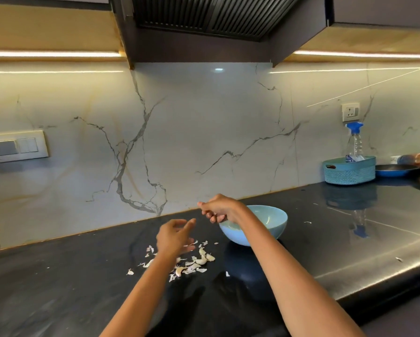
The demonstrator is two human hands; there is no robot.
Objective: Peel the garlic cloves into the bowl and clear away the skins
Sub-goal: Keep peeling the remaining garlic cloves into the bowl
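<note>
The left hand (173,235) hovers above the dark surface (82,288) with its fingers spread and loosely bent, grasping nothing; it is blurred, so finer detail is lost. The right hand (218,207) is raised just left of the light blue bowl (274,221), over its near-left rim, its fingers curled inward; whether they pinch a clove or a scrap of skin cannot be told. Below and between the two hands lies a scatter of garlic cloves and skins (194,262) on the surface, just left of the bowl; the plumper pale pieces sit toward the right of the pile, thin flakes spread out to the left; a few stray flakes lie well apart near the right edge. What the bowl contains is hidden by the right wrist. Far right, against the marble wall, stands a teal basket (350,170) holding a spray bottle (354,139); beside it sits a blue pan (393,170).
</note>
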